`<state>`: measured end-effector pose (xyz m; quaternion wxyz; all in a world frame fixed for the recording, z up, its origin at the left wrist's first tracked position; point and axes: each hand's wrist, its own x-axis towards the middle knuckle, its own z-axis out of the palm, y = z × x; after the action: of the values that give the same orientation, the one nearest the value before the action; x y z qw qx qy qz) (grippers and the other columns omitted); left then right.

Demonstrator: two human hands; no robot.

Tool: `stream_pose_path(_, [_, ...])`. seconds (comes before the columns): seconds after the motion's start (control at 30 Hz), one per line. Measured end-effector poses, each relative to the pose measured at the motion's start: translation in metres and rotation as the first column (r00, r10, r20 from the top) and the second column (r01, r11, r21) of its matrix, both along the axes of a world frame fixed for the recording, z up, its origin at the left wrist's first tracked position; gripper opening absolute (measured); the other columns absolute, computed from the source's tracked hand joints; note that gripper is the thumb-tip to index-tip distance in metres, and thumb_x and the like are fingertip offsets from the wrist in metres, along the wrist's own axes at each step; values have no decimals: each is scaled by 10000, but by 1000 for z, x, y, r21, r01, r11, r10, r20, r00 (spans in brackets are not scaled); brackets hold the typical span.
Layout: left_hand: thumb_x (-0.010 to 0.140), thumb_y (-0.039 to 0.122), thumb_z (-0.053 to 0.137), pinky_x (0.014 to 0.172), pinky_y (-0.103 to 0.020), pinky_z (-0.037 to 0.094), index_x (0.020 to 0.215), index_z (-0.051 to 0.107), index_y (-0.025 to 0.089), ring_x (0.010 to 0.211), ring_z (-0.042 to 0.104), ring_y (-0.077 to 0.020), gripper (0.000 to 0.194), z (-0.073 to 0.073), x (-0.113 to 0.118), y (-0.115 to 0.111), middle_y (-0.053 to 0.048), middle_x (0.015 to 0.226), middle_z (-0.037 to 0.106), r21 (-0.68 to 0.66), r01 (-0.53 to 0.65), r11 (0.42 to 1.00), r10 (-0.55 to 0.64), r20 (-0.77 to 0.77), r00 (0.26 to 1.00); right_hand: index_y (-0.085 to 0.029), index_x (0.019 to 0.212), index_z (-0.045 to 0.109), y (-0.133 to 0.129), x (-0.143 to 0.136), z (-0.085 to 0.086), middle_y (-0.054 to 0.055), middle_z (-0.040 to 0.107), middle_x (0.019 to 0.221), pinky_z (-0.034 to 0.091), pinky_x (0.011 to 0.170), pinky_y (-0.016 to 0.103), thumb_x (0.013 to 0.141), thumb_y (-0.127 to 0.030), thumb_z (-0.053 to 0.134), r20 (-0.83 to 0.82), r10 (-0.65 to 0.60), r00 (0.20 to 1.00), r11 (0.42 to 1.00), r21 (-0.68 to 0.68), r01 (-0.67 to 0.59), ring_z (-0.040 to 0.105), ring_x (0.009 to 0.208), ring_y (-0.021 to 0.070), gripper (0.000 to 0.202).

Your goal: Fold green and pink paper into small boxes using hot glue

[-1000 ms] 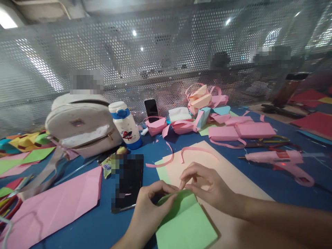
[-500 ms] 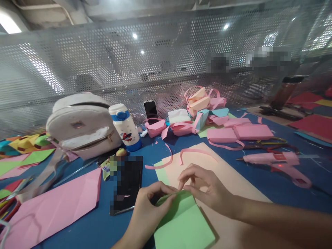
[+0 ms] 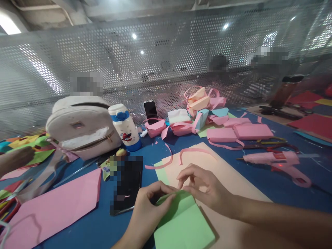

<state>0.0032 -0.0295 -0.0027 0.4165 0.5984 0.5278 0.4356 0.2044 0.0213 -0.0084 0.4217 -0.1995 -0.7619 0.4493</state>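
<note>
A folded piece of green paper [image 3: 185, 223] lies in front of me, partly over a large peach sheet [image 3: 238, 183]. My left hand [image 3: 151, 200] is closed on its upper left edge, thumb on top. At the top edge, the fingertips and thumb of my right hand [image 3: 207, 185] pinch the fold, close beside the left fingertips. Just beyond my hands lie curled pink paper strips [image 3: 198, 152]. A dark phone [image 3: 129, 183] rests to the left of my left hand.
A pink glue gun [image 3: 275, 159] with a lit red light lies right, by scissors [image 3: 275, 141]. Pink paper boxes [image 3: 254, 131], a bottle [image 3: 127, 128] and a backpack [image 3: 80, 124] stand behind. A large pink sheet [image 3: 59, 204] lies left. Another person's hand [image 3: 18, 159] reaches in.
Another person's hand and forearm have come in at the left edge, over the coloured paper. My own hands and the green paper have barely moved.
</note>
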Motion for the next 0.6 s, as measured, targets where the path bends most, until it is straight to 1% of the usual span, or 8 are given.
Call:
stream_pose_path(0.17, [767, 226, 707, 648, -202, 541, 688, 732, 173, 706, 720, -180, 99, -1, 0, 0, -40, 732, 767, 32, -15, 999, 15, -17, 1000, -242, 1103, 631, 0, -2, -1, 31, 650, 979, 471, 699, 252, 885, -134, 647, 6, 15, 1000, 1000, -11, -15, 606, 929, 169, 244])
stream_pose_path(0.3, [752, 243, 716, 646, -216, 550, 686, 728, 166, 706, 727, -193, 102, -1, 1, 2, -53, 743, 775, -10, 1, 1000, -1, 27, 1000, -241, 1090, 633, -1, -2, 0, 27, 646, 967, 466, 679, 244, 874, -102, 647, 3, 8, 1000, 1000, -25, -8, 613, 902, 160, 257])
stream_pose_path(0.47, [730, 272, 730, 639, -239, 560, 654, 711, 160, 687, 731, -209, 137, -1, 2, 6, -66, 727, 777, -65, 12, 998, -8, 63, 998, -238, 1100, 629, -1, -1, -1, 37, 643, 973, 478, 686, 260, 884, -128, 639, 5, 10, 1000, 1000, -10, -10, 618, 898, 171, 243])
stream_pose_path(0.6, [711, 252, 751, 634, -230, 551, 653, 711, 158, 681, 727, -201, 118, -3, 1, 6, -62, 724, 777, -81, 22, 996, -15, 91, 996, -244, 1126, 612, -1, -1, -1, 37, 645, 987, 486, 701, 270, 888, -143, 635, 18, 4, 1000, 1000, -17, -4, 622, 887, 169, 259])
